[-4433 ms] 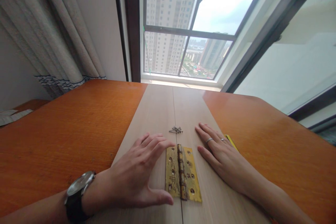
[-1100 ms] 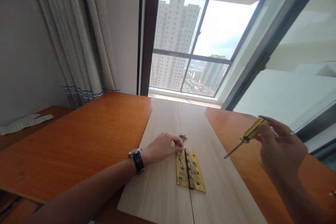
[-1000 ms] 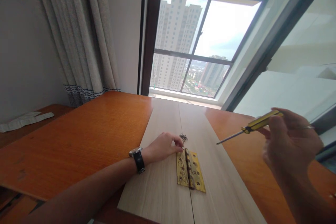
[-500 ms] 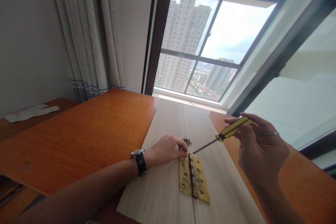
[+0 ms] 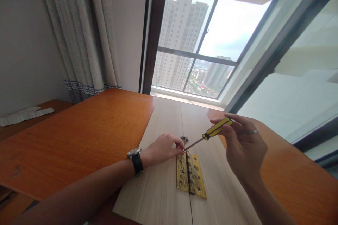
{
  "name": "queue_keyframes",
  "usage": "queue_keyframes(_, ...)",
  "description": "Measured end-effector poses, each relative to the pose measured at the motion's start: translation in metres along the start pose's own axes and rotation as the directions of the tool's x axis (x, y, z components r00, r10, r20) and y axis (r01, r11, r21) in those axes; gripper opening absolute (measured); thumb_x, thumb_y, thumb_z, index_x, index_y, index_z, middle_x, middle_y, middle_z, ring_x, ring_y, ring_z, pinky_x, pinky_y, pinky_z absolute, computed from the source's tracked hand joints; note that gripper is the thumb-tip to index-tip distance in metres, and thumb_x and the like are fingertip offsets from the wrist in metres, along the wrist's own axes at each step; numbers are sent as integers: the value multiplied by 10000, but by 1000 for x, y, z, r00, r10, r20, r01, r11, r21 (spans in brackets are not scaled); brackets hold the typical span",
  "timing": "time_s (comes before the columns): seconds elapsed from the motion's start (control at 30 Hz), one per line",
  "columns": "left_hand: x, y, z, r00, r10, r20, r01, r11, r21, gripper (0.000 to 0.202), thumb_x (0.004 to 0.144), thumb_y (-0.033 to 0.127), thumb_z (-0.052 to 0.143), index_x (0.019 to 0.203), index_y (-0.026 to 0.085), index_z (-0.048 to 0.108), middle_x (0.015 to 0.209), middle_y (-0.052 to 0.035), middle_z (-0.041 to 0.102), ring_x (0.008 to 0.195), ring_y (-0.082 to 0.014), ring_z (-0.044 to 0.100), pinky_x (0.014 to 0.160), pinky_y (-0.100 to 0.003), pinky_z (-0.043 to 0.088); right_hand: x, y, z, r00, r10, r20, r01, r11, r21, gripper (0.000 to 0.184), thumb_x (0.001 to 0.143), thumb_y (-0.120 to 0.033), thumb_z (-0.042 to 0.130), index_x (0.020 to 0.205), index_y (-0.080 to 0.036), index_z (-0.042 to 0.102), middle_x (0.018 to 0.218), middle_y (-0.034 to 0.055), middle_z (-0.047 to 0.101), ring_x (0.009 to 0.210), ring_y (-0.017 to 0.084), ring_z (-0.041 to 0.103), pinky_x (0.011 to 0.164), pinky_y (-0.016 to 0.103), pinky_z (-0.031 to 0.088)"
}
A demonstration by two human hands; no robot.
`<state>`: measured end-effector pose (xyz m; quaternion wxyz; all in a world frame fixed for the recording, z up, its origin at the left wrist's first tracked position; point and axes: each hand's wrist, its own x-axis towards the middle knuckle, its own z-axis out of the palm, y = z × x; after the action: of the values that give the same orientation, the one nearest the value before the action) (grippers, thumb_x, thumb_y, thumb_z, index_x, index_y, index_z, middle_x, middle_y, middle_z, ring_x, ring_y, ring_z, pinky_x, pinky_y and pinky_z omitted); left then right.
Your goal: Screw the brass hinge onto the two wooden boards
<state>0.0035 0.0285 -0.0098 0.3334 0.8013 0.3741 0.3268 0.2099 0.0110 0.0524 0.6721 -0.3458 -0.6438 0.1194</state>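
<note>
My right hand [image 5: 244, 144] is wrapped around the yellow and black handle of a screwdriver [image 5: 217, 128]. Its metal shaft slants down to the left, and the tip meets the fingertips of my left hand [image 5: 169, 147]. Thumb and forefinger there pinch a small screw, mostly covered by the fingers, at the top edge of a brass-coloured hinge [image 5: 182, 175]. The hinge lies opened flat across the seam between two pale wood boards [image 5: 153, 190]; several holes show in its leaves. Just beyond the fingers sits a small pile of screws [image 5: 185, 139].
Under the boards is an orange-brown wooden table [image 5: 105, 130]. A strip of white paper [image 5: 26, 115] lies on a lower surface at the far left. Behind the table are a grey curtain [image 5: 87, 42] and a window [image 5: 195, 56].
My right hand has brought the screwdriver left and down, so its tip now reaches my left fingertips. The left hand keeps its pinch by the hinge. The whole view has shifted slightly.
</note>
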Motion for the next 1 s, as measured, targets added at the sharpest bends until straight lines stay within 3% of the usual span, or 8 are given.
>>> queue_keyframes(0.33,0,0,1,1000,-1,-8,1,1000,29,54,844,168,735,872,183,779,845,0,735,866,-164,663,813,-236,450,0,-2,-1,999,-33,-10,32,996,-86,196,931,-294,695,1110,-216,681,889,37,816,713,156,762,615,271,641)
queue_keyframes(1.0,0,0,2,1000,-1,-2,1,997,79,61,864,212,722,885,188,774,851,-5,733,868,-171,662,819,-253,446,-1,-3,0,997,-37,-62,35,999,-20,203,899,-259,734,1094,-222,694,871,24,804,758,162,771,597,250,655)
